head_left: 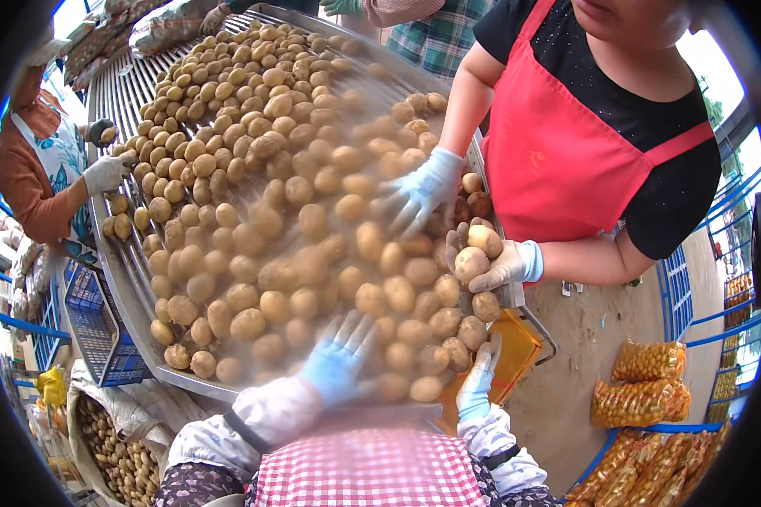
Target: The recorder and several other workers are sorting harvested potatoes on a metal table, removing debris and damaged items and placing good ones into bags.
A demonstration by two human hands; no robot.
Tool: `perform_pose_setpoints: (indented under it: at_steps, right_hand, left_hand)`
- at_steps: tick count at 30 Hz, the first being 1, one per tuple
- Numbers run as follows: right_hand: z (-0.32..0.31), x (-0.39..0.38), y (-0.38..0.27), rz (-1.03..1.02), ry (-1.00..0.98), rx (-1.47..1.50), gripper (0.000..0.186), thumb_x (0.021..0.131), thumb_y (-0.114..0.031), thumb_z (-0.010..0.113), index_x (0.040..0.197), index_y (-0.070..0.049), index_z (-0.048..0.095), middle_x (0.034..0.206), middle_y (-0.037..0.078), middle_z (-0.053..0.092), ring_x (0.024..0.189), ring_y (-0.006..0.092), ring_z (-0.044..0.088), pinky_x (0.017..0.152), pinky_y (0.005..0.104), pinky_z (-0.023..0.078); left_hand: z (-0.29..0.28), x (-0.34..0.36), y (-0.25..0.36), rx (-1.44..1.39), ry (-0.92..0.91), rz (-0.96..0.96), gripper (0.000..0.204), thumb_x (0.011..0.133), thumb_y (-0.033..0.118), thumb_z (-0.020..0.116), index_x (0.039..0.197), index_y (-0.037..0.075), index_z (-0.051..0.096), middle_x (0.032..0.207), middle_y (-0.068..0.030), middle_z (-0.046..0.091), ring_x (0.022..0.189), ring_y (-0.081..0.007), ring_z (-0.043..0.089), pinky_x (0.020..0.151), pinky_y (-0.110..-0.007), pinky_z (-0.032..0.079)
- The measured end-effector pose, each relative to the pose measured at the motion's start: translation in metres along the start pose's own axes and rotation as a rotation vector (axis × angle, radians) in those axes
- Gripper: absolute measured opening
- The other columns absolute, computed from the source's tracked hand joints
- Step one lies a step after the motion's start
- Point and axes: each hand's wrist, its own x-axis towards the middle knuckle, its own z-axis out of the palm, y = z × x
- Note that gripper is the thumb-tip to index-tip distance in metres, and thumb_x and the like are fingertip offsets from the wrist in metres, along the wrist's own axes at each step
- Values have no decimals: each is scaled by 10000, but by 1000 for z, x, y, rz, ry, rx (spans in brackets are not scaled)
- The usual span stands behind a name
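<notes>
Potatoes [283, 304] cover the metal roller table [203, 387] in front of me, some of them smeared by blur. My left hand [338, 359], in a pale blue and white glove, lies with fingers spread on the potatoes at the near edge. At the table's near right corner is my right hand [477, 384], gloved alike, its fingers stretched upward beside the last potatoes; I see nothing held in it. Across on the right, a co-worker's gloved hand [427, 188] reaches over the potatoes, and that person's other hand [500, 264] holds a few potatoes.
An orange-yellow chute [513, 351] sits below the right corner. A person in a red apron [558, 144] stands close at right; another [46, 169] works at left. Blue crates [97, 325] and an open sack of potatoes [118, 452] stand lower left. Filled net bags [643, 401] lie lower right.
</notes>
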Motion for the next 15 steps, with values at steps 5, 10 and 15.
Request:
perform_pose_setpoints:
  at_steps: [5, 10, 15]
  right_hand:
    - [10, 12, -34, 252, -1, 399, 585, 998, -419, 409, 1452, -60, 325, 1450, 117, 368, 1311, 233, 370, 1108, 353, 290]
    - [-45, 24, -9, 282, -334, 382, 616, 952, -437, 498, 1434, -75, 369, 1425, 113, 414, 1291, 251, 409, 1056, 373, 354]
    - [-28, 40, -17, -164, -215, -775, 618, 808, -406, 716, 1258, -23, 534, 1219, 171, 580, 1158, 270, 542, 984, 359, 425]
  left_hand:
    - [-4, 20, -5, 41, -5, -85, 878, 755, 483, 684, 1410, 6, 346, 1490, -223, 280, 1394, -430, 214, 1133, -557, 172]
    - [-1, 16, 17, -70, -32, 28, 891, 726, 470, 700, 1401, 2, 353, 1460, -234, 315, 1377, -438, 241, 1126, -572, 176]
    - [18, 32, 38, -56, -119, 113, 896, 710, 469, 699, 1406, 22, 353, 1436, -250, 332, 1360, -450, 260, 1120, -581, 188]
